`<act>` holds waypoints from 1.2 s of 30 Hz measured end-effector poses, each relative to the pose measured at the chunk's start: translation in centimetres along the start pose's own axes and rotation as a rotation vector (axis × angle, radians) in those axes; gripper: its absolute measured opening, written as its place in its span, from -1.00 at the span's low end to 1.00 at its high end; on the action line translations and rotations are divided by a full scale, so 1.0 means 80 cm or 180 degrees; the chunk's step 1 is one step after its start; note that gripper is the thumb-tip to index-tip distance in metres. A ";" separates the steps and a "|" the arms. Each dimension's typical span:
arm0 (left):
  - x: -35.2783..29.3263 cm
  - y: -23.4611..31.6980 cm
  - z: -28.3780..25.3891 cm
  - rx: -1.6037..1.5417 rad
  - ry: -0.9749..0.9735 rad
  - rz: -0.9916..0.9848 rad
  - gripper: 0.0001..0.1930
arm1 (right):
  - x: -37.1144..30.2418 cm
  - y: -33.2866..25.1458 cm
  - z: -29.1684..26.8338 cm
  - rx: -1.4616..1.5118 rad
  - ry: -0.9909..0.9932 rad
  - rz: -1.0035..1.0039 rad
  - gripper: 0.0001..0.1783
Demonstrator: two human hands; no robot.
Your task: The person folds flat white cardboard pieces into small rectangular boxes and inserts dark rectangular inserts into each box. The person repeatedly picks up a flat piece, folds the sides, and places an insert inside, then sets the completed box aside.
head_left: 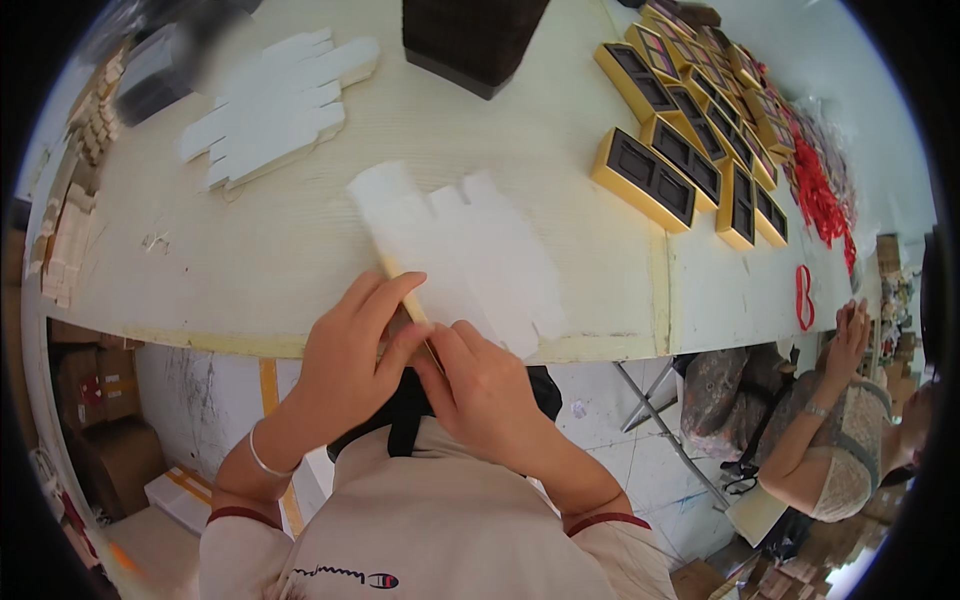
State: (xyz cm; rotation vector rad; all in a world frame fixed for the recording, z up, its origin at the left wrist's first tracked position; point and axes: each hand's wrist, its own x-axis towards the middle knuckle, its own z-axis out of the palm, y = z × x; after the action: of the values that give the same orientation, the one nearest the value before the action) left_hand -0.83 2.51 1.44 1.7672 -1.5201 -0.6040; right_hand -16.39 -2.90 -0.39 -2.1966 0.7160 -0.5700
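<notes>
A die-cut white card box blank (480, 250) lies flat by the table's near edge, its pale underside up. Along its left side a narrow gold-tan flap (404, 288) stands folded up. My left hand (348, 345) pinches this flap between thumb and fingers from the left. Close beside it, my right hand (485, 388) is closed on the near end of the same blank, fingertips almost meeting the left thumb. The part of the blank under my fingers is hidden.
A stack of white blanks (270, 112) lies at the far left. A tall dark container (470, 42) stands at the back. Gold boxes with black inserts (645, 180) crowd the right, near red ribbons (820, 195) and a red loop (804, 298). A co-worker's hand (847, 338) is at the right edge.
</notes>
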 end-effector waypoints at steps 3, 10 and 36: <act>0.010 -0.005 -0.008 0.0278 0.0101 0.0037 -0.70 | -0.001 -0.003 -0.013 0.0801 -0.0310 -0.0130 -0.51; 0.026 -0.011 -0.027 -0.0303 -0.0348 -0.0535 -0.75 | -0.021 0.039 -0.038 -0.0072 0.0371 -0.0735 -0.42; 0.094 -0.028 -0.015 0.1395 -0.0735 0.1633 -0.79 | -0.007 0.064 -0.066 -0.0862 -0.0132 -0.0996 -0.57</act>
State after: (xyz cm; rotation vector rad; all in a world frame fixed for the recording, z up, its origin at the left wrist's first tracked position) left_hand 2.99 -4.46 1.25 1.5377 -2.3014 -0.2270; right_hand -21.54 -8.14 -1.14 -2.5901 0.4492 -0.6088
